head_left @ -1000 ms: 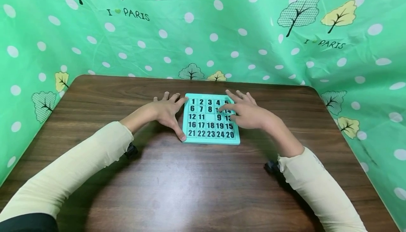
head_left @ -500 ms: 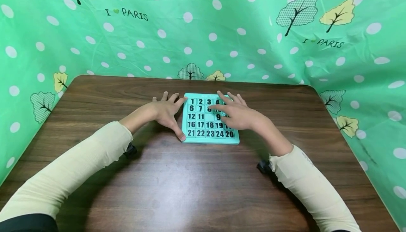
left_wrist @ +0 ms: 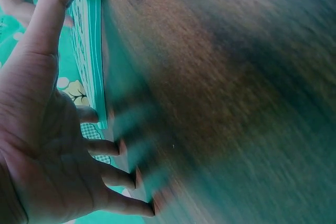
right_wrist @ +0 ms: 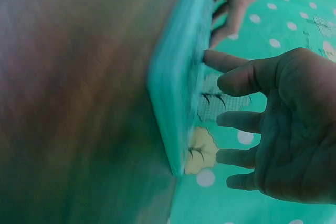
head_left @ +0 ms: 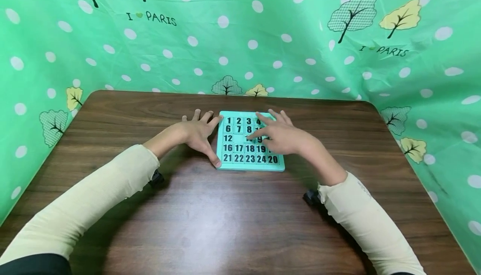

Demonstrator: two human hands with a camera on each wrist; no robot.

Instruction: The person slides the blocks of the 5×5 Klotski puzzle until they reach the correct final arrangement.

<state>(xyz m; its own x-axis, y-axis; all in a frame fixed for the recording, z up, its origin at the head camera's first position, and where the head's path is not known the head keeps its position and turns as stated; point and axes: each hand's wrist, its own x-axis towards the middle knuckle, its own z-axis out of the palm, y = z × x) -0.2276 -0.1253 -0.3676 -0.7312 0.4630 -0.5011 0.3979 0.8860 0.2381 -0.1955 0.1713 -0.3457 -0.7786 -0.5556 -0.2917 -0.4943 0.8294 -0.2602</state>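
A turquoise number sliding puzzle (head_left: 251, 168) lies flat on the table, its tiles printed with black numerals. Its blank space (head_left: 238, 138) is in the third row, right of the 12 tile (head_left: 228, 138). My left hand (head_left: 198, 136) is spread along the puzzle's left side, thumb at the near corner and index finger at the far one. From the right, my right hand (head_left: 284, 136) reaches over the board. Its extended index fingertip touches a third-row tile and partly covers the numeral. In the right wrist view, the other fingers of the right hand (right_wrist: 294, 129) stay off the tiles.
The dark wooden table (head_left: 210, 225) extends around the puzzle. Behind it hangs a green curtain (head_left: 233, 32) with white dots and printed trees. Both forearms wear cream sleeves (head_left: 112, 179), with small black devices (head_left: 311, 197) under the wrists.
My right hand has moved left across the board, then its index finger dropped to the third row. The 11 tile has slid right one place. My left hand has kept its place.
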